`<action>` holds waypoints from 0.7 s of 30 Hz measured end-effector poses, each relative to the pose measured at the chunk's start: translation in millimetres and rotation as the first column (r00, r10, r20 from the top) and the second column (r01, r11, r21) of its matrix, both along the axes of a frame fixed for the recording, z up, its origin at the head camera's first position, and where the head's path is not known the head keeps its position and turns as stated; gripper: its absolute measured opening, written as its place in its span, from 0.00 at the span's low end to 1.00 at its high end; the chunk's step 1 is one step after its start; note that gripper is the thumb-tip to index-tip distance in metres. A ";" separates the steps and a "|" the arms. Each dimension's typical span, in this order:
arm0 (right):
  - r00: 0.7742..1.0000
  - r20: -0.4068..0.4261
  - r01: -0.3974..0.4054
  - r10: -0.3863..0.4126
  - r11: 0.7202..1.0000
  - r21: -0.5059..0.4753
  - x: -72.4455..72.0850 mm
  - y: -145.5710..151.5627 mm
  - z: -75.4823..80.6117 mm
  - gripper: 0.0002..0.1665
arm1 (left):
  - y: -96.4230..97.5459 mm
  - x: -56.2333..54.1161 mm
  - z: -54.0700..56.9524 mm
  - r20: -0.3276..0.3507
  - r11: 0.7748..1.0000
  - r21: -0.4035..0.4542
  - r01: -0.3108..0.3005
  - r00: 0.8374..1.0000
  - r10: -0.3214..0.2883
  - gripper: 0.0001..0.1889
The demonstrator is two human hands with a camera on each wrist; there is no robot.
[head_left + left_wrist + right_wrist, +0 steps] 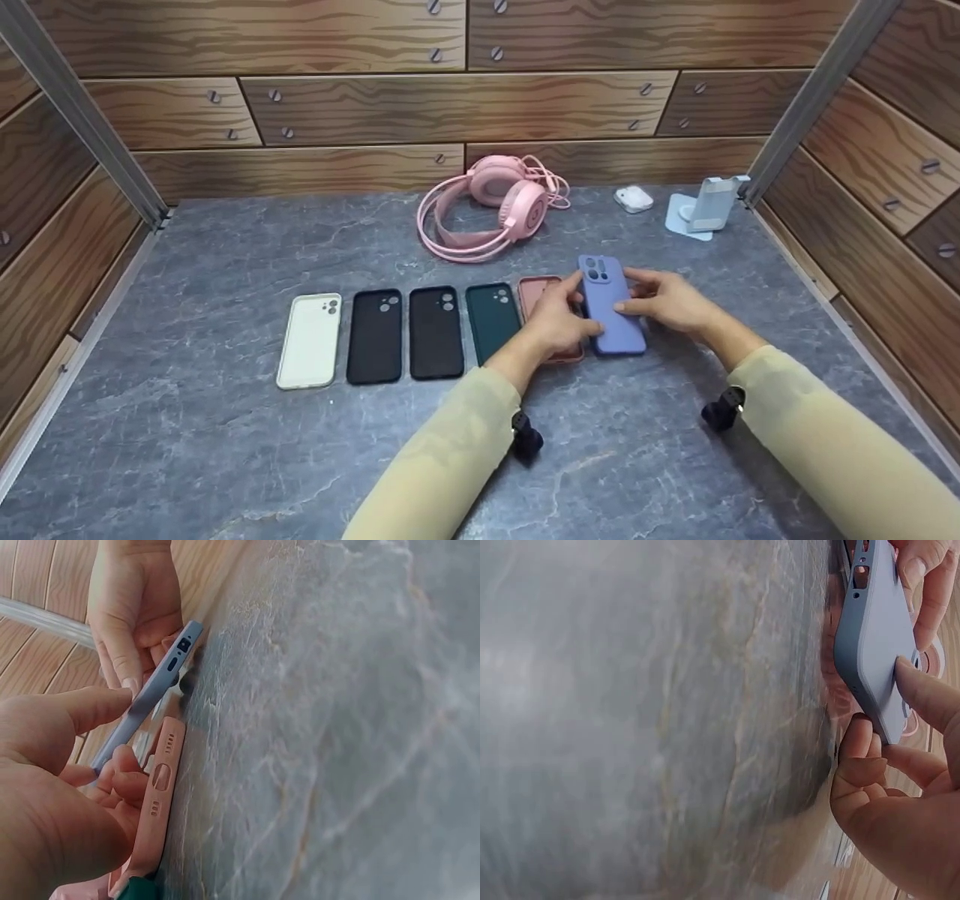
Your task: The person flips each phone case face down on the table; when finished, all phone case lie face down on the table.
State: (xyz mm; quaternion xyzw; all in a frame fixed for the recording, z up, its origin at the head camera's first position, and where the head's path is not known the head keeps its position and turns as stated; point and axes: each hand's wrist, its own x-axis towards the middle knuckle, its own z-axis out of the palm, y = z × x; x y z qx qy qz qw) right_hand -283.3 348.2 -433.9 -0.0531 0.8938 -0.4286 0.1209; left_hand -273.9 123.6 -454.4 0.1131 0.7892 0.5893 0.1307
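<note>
A lavender-blue phone case [619,330] with a camera cutout plate at its top is held back side up between both hands. The left hand [556,322] pinches its left edge, thumb on the back face. On the opposite edge, the right hand [671,301] grips with its thumb on top and fingers at the side. Both wrist views show the case [142,709] tilted and raised off the table, at least in part. Under the left hand lies a pink phone case [159,795], partly covered by that hand in the head view.
Left of the hands, a dark green case [489,319], two black cases [435,334] and a white case [309,341] lie in a row. Behind are pink headphones [491,206], a small white earbud-type case [634,199] and a pale blue stand [709,206]. Wood-patterned walls enclose the table.
</note>
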 end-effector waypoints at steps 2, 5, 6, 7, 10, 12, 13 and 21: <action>1.000 0.003 -0.003 0.003 1.000 0.002 -0.5 0.4 -0.3 0.51 | 0.5 -0.4 -0.7 -0.010 1.000 0.002 0.003 1.000 -0.003 0.51; 1.000 -0.005 -0.006 0.006 1.000 0.011 -1.1 0.4 -1.0 0.51 | 0.1 -1.3 -2.2 -0.023 1.000 0.001 0.012 1.000 -0.011 0.52; 1.000 -0.010 -0.005 0.005 1.000 0.013 -1.1 -0.2 -0.9 0.51 | -0.2 -1.6 -2.9 -0.027 1.000 -0.004 0.014 1.000 -0.014 0.52; 1.000 -0.014 -0.003 0.003 1.000 0.015 -0.9 -0.5 -0.6 0.52 | -0.3 -1.9 -3.3 -0.033 1.000 -0.013 0.018 0.999 -0.019 0.52; 1.000 -0.030 -0.002 0.003 1.000 0.025 0.0 -1.0 -0.2 0.53 | -0.6 -2.6 -4.4 -0.036 0.999 -0.037 0.023 0.999 -0.024 0.52; 0.999 -0.036 0.002 -0.001 1.000 0.028 0.6 -1.2 0.1 0.53 | -0.8 -2.9 -4.7 -0.038 0.998 -0.063 0.022 0.999 -0.025 0.52; 0.999 -0.036 0.003 -0.002 1.000 0.027 0.8 -1.2 0.2 0.53 | -0.8 -2.8 -4.5 -0.040 0.997 -0.077 0.023 0.999 -0.026 0.52; 0.998 -0.061 0.007 -0.004 0.999 0.040 0.5 0.6 -0.4 0.51 | -2.2 -0.4 -3.0 -0.084 0.978 -0.201 0.046 0.994 -0.064 0.51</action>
